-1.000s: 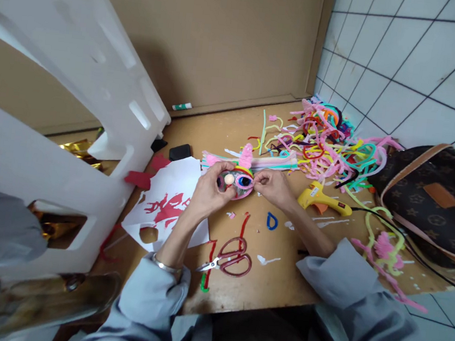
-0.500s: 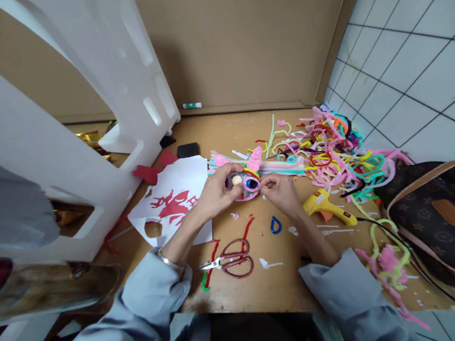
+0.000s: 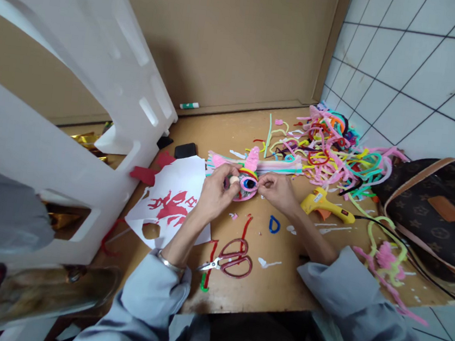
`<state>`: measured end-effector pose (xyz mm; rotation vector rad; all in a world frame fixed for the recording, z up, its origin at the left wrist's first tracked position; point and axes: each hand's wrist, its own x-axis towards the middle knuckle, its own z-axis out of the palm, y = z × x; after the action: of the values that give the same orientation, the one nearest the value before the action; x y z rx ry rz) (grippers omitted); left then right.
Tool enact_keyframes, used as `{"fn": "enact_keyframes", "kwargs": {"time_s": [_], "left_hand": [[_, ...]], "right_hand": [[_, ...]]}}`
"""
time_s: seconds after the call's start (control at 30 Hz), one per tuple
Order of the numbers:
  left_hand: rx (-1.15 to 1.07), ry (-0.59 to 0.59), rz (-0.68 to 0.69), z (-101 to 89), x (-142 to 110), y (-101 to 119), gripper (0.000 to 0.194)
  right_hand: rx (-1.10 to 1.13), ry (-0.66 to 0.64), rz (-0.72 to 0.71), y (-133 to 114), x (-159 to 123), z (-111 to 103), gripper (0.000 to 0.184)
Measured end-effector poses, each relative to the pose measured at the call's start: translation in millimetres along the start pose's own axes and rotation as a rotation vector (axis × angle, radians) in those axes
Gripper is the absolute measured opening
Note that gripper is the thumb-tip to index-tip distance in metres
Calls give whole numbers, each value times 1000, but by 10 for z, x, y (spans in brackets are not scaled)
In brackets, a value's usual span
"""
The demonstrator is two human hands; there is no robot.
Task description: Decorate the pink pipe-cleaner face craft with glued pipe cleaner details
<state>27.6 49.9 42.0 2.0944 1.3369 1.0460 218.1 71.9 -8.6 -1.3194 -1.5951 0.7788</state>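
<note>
A small pipe-cleaner figure (image 3: 249,184) has a pink rim, a blue-and-black eye, a yellow and red arch and a fuzzy pink point on top. My left hand (image 3: 217,194) is closed round its left side, hiding part of it. On the opposite side, the thumb and fingertips of my right hand (image 3: 277,191) pinch at the pink edge beside the eye. A bundle of pale pipe cleaners (image 3: 279,167) lies just behind the figure. Red-handled scissors (image 3: 235,259) rest on the table nearer to me, blades pointing left.
White paper with red cut-outs (image 3: 189,180) lies left. A yellow glue gun (image 3: 326,205) with a black cord is right, before a heap of pipe cleaners (image 3: 332,149). A brown handbag (image 3: 424,209) stands far right, a white plastic panel (image 3: 132,34) at left. A blue loop (image 3: 274,224) lies in front.
The view has shifted very slightly, so everything sits a little further left. Both hands keep their hold on the figure, with hardly any finger movement visible.
</note>
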Motion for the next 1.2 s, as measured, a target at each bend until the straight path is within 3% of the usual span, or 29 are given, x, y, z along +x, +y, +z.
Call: {"fn": "enact_keyframes", "kwargs": {"time_s": [0.4, 1.2], "left_hand": [[22, 47, -13, 32, -11, 23, 5], [6, 31, -21, 25, -8, 33, 5]], "right_hand": [[-30, -12, 32, -77, -14, -18, 9], [19, -2, 21, -58, -10, 0, 8]]}}
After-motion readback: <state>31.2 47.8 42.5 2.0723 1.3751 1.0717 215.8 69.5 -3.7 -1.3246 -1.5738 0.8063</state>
